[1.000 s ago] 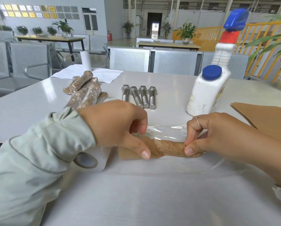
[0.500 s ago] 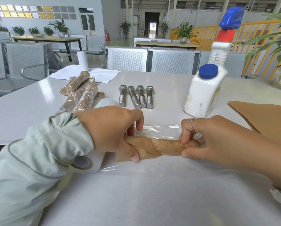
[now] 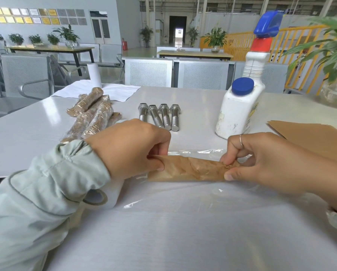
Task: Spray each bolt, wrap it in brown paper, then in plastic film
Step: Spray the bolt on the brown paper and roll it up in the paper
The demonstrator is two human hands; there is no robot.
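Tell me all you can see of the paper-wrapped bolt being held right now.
The paper-wrapped bolt is a crumpled brown-paper roll lying crosswise on the plastic film spread over the table. The bolt itself is hidden. The left hand pinches its left end, the right hand its right end. No film covers its top yet.

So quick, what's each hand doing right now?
Left hand: pinching the paper-wrapped bolt at one end.
Right hand: pinching its other end.

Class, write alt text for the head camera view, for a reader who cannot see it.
Two hands, left hand and right hand, pinch the ends of a brown-paper-wrapped bolt lying on clear plastic film on a white table. Behind it lie four bare bolts, a pile of wrapped bolts and a white spray bottle.
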